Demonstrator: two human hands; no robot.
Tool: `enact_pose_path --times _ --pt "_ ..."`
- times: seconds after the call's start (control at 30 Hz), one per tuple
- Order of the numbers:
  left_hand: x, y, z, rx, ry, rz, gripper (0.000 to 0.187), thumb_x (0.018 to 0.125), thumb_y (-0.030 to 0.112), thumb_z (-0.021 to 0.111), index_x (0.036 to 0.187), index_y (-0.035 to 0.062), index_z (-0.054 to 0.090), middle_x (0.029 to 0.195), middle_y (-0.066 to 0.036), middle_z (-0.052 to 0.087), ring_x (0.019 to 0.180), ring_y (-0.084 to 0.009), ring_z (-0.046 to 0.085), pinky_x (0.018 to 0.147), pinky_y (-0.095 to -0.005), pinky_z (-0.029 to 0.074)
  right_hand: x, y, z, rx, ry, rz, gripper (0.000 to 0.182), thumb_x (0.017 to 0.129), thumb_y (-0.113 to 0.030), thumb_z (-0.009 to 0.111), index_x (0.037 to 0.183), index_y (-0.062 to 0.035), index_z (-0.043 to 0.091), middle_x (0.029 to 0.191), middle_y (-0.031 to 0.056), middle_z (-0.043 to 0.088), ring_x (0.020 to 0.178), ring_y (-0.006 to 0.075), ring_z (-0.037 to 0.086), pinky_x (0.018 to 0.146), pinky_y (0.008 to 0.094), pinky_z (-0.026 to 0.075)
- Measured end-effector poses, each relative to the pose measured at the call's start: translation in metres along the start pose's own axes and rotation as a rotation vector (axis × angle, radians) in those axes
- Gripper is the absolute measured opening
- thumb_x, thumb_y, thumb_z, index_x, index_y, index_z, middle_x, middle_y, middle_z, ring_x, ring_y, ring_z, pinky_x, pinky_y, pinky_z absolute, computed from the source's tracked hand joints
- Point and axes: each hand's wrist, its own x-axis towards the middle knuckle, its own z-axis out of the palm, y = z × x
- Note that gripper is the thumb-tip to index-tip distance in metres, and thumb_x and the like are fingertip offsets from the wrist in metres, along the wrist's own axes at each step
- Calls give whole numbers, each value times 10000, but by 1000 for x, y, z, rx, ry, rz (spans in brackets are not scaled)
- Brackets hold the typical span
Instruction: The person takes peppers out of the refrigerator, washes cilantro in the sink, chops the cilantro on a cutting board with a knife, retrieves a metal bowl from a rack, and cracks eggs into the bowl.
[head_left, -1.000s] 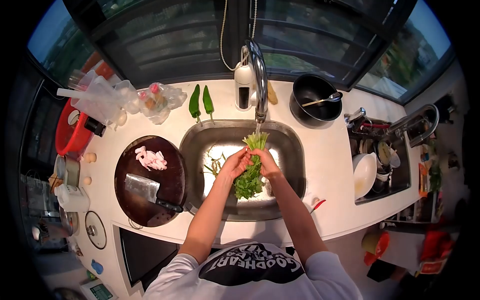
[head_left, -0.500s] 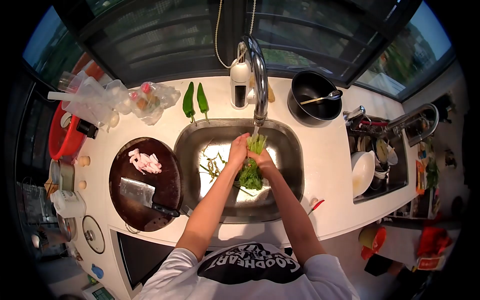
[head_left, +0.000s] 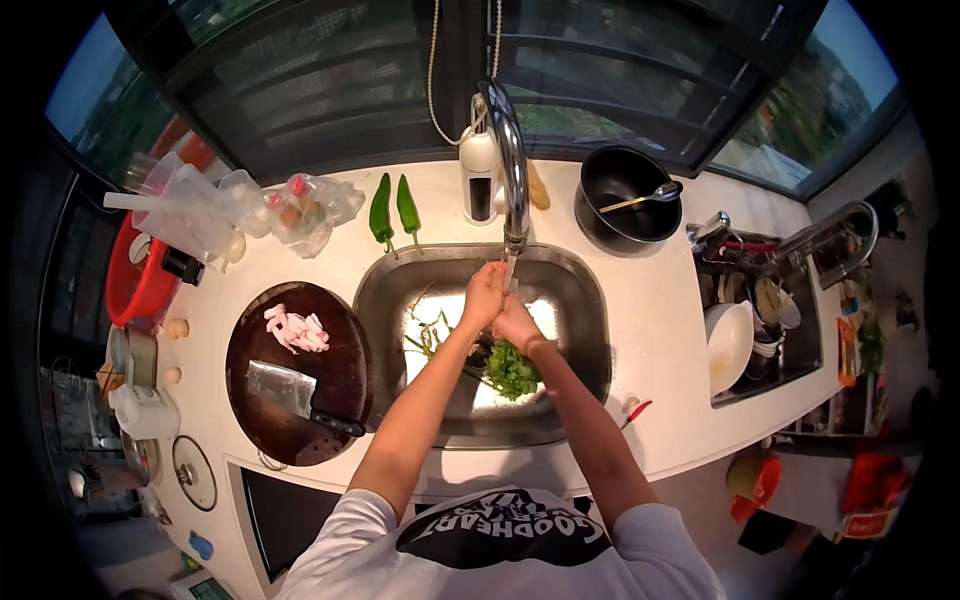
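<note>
Under the running tap [head_left: 513, 190], both hands are together over the steel sink [head_left: 385, 400]. A bunch of leafy greens [head_left: 512, 370] hangs from my right hand [head_left: 515, 322], its curly leaves pointing toward me. The right fingers are wrapped round its stems. My left hand [head_left: 486, 292] is closed at the stem end, touching the right hand in the water stream. The stems are mostly hidden by the hands. Loose green and brownish scraps [head_left: 428, 325] lie on the sink floor to the left.
Left of the sink, a round dark cutting board [head_left: 250, 420] holds pale pink chopped pieces [head_left: 296, 329] and a cleaver [head_left: 285, 388]. Behind are two green chillies [head_left: 380, 212], a white bottle [head_left: 479, 165] and a black pot [head_left: 630, 195]. A red chilli [head_left: 637, 412] lies right.
The left hand has closed over the stem end, hiding stems that showed before. The right hand has shifted slightly left, and the leaves hang a little lower.
</note>
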Motion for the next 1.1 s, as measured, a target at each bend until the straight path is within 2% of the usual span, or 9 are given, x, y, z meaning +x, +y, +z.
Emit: enact_pose_path --times 0.13,0.17,0.27,0.47,0.57,0.67,0.77,0.97,1.1 --pt "7 17 9 -154 -41 -287 314 946 296 471 825 14 537 595 -23 472 544 -119 470 516 -279 422 -13 12 9 -478 368 -174 265 809 -174 566 988 19 538 740 165 632 676 276 642 593 360 485" --pt "7 27 11 -212 -45 -389 338 948 312 465 792 18 528 580 -25 461 528 -127 463 503 -288 419 -18 6 6 -491 271 -32 352 805 -222 591 1053 18 518 814 218 636 813 337 639 682 383 489" --pt "13 27 14 -444 -97 -567 351 948 322 461 736 45 499 595 -39 475 546 -159 492 505 -314 448 -34 12 -3 -467 205 -85 488 841 -334 544 1190 -1 466 867 205 637 763 383 620 715 435 480" --pt "0 20 9 -574 -229 -421 332 927 335 508 1070 37 543 917 -71 596 755 -172 558 610 -304 500 -43 28 -13 470 139 -105 219 969 -242 436 1079 -72 518 910 -11 532 744 93 478 668 253 418" --pt "-24 23 -1 -776 -230 -510 402 914 319 542 1212 55 486 1030 -63 589 821 -136 552 639 -268 479 -29 30 -12 407 227 -132 232 967 -233 446 1062 -48 547 876 -3 557 756 80 483 688 239 405" --pt "-47 32 7 -356 -32 -439 326 911 315 556 1134 76 546 904 -33 601 623 -98 513 505 -210 402 -22 24 -9 454 223 -86 234 950 -216 485 1059 -31 579 899 6 590 805 84 509 714 256 418" --pt "-36 -17 -4 -480 -48 -307 322 925 318 535 1103 50 558 885 -15 610 613 -68 500 488 -197 381 -19 25 -5 593 182 -57 240 935 -207 514 1079 -28 584 973 23 613 862 94 535 752 270 430" --pt "-42 2 -14 -746 -79 -277 319 969 285 445 1098 18 561 973 -43 616 798 -92 565 683 -230 463 -24 12 -4 883 248 54 197 920 -144 536 1085 -40 565 950 30 627 831 100 579 722 257 469" --pt "-49 10 -8 -658 -79 -282 310 966 257 458 1116 1 548 1035 -60 603 895 -118 551 806 -255 442 -34 6 4 659 159 -126 212 884 -100 588 1083 -28 572 956 25 626 852 100 578 720 255 462"
